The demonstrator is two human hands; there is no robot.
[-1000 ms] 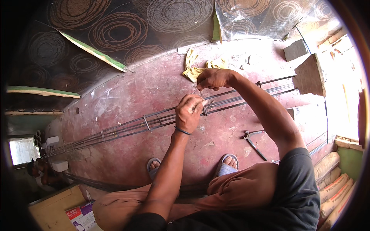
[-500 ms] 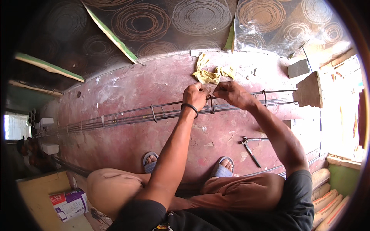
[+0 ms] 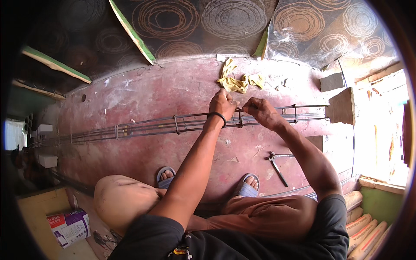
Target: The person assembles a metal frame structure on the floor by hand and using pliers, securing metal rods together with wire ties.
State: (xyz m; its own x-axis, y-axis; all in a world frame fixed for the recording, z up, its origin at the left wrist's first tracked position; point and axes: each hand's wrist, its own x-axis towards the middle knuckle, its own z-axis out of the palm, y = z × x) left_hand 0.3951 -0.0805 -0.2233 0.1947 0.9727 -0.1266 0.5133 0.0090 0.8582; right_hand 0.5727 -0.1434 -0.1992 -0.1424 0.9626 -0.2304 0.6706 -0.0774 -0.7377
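A long cage of thin steel bars [image 3: 151, 126] runs across the floor in front of me, tied round with square stirrups. My left hand [image 3: 222, 106], a dark band at its wrist, is closed in a pinch just left of a stirrup [image 3: 241, 119] and at the far upper bar. On the other side of that stirrup my right hand [image 3: 262, 113] is closed too, its fingertips pressed together near the same bar. Whatever lies between the fingers is too small to make out. Pincers [image 3: 277, 169] with spread handles lie on the floor below my right forearm.
A concrete block [image 3: 341, 106] stands at the cage's right end. Past my hands lies a crumpled yellow cloth [image 3: 239, 82]. Rolled sacks [image 3: 366, 236] are stacked at lower right, and a printed bag [image 3: 69, 227] sits at lower left. A patterned sheet [image 3: 234, 26] borders the far side.
Both hands stay at the same stirrup, fingers still closed; the right hand has turned slightly and dropped a little lower. The whole view has shifted a little.
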